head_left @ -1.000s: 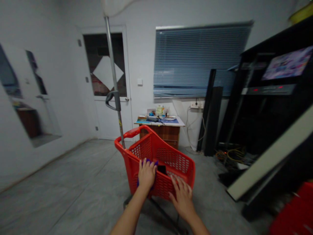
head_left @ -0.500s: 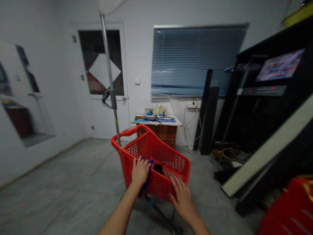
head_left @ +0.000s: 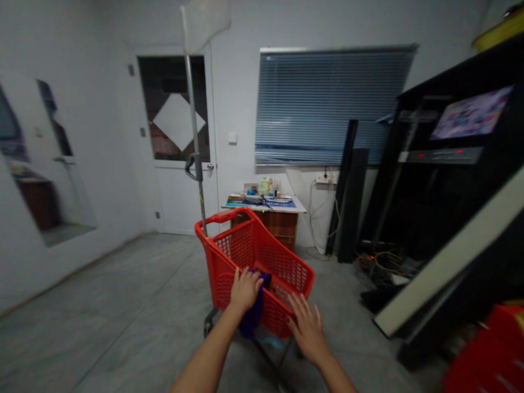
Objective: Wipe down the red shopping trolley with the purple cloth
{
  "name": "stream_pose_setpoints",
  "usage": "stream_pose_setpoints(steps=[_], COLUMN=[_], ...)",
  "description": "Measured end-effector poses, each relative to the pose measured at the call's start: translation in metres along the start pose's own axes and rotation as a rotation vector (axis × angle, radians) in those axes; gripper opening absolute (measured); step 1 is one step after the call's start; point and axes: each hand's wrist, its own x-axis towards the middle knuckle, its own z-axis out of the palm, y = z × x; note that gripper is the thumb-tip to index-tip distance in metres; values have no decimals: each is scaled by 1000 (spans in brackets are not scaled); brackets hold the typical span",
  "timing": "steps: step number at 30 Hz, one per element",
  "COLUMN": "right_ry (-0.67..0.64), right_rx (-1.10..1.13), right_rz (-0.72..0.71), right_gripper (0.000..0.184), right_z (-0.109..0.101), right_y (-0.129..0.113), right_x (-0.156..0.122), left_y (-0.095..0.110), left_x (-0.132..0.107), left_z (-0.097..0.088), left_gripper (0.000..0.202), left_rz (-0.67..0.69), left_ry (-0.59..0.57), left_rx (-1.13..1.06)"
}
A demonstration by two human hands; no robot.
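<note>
As I read the head view from left to right, a wall mirror (head_left: pixel 49 164) comes first, on the left wall. Next stands a white door (head_left: pixel 182 191) with a dark glass panel. A metal pole (head_left: pixel 193 136) rises from the rear of a red shopping cart (head_left: pixel 241 256) and carries a black clip (head_left: pixel 194 166) partway up.

The left hand (head_left: pixel 245 290) is closed over the cart's near rim and has hold of a purple cloth (head_left: pixel 256 319). The cloth straddles that rim, with one part inside the basket and the rest hanging down the outer wall.

The right hand (head_left: pixel 308 330) is open with the fingers spread and has hold of nothing. It sits just beside the cart's near right corner; I cannot tell whether the fingertips touch the rim.

Beyond the cart, a wooden tabletop (head_left: pixel 286 206) carries bottles and small items below a window blind (head_left: pixel 331 103). Further right lean black panels (head_left: pixel 350 185), with tangled cables (head_left: pixel 382 262) on the floor. A black unit with a lit screen (head_left: pixel 470 120) and a red crate (head_left: pixel 487 355) close the view.
</note>
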Motion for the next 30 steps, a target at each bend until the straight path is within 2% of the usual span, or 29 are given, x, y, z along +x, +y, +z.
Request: stream_pose_setpoints(steps=[3, 7, 9, 11, 17, 20, 25, 27, 30], right_ry=[-16, 0, 18, 35, 22, 39, 58, 27, -52], right_rx=[31, 45, 33, 14, 0, 13, 33, 38, 33], right_rz=[-11, 2, -13, -36, -15, -14, -34, -60, -88], right_gripper=[57, 58, 57, 55, 54, 56, 59, 57, 53], right_z=[8, 16, 17, 15, 17, 23, 24, 16, -3], right_y=[-6, -19, -20, -20, -26, -33, -36, -33, -26], right_x=[4, 7, 7, 5, 5, 5, 1, 1, 9], left_y=[1, 33, 41, 36, -11, -5, 27, 25, 5], left_x=[-2, -23, -31, -30, -2, -6, -34, -37, -26], left_z=[0, 14, 19, 18, -1, 1, 14, 13, 6], left_gripper=[33, 32, 32, 33, 36, 34, 33, 33, 35], left_rz=[0, 93, 119, 122, 0, -17, 111, 138, 104], left_ry=[-14, -3, 12, 7, -15, 6, 17, 2, -37], left_rx=[15, -38, -62, -66, -1, 33, -31, -60, -71])
